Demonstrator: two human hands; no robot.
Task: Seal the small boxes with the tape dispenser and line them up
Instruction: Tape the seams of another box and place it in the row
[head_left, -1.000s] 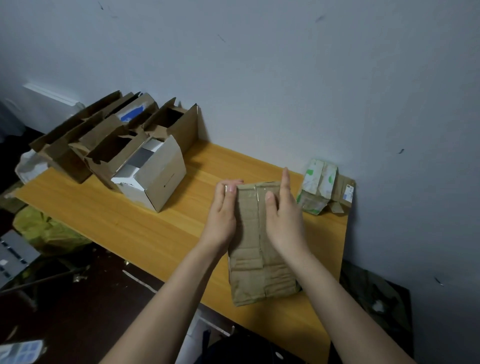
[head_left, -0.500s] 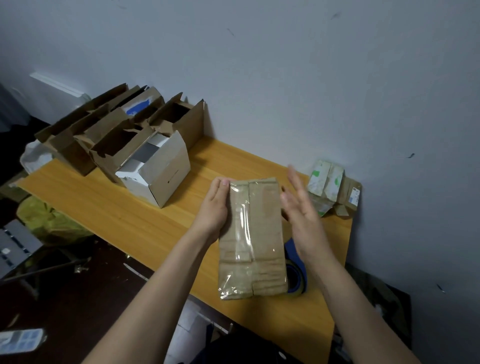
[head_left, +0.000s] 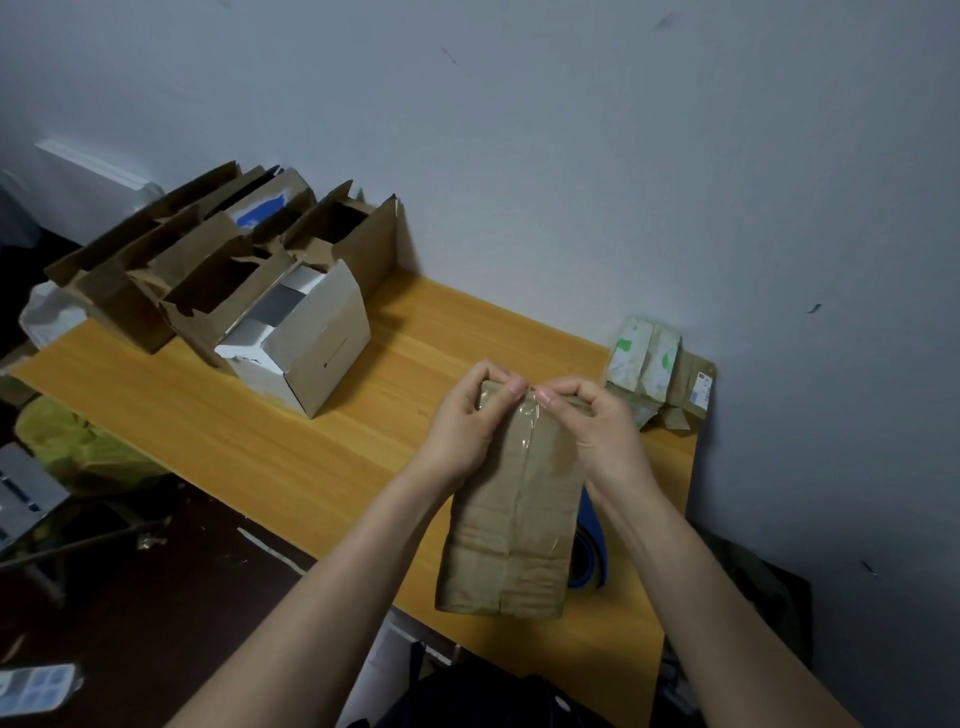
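The right hand (head_left: 597, 431) came back. Now it and the left hand (head_left: 467, 421) pinch the box (head_left: 519, 519) end, pressing tape (head_left: 527, 418) down. It looks nearly sealed.

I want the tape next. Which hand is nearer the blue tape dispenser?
Right. The right hand pinches the brown box's far end just beyond the blue tape dispenser; the left hand pinches that end across the box from it.

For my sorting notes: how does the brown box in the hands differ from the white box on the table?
The brown box is closed with clear tape; the white box is open on top. The left hand and right hand grip the brown box; no hand touches the white box. Both are cardboard.
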